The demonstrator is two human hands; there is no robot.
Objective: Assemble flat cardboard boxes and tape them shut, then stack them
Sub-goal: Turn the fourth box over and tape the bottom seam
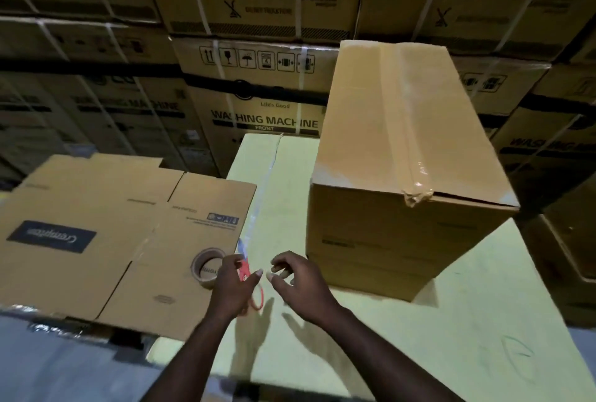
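The left hand (230,287) hovered over a pair of red-handled scissors (244,271) on the pale worktop (451,337). Its fingers (233,260) were curled above the handles with the thumb stretched out to the right. Whether they actually gripped the scissors could not be told, as the hand hid most of the handles. The right hand (298,284) was just beside it, apart from it. Its fingers were loosely curled and held nothing.

Just left of the left fingers lay a tape roll (206,268), resting on a flat cardboard box (80,208) that spread further left and overlapped the worktop's edge. Beyond the right fingers, further away and to the right, stood a taped box (403,160), upright on the worktop, its top seam sealed with clear tape. Behind everything rose a wall of stacked washing machine cartons (258,95) bound with white straps.
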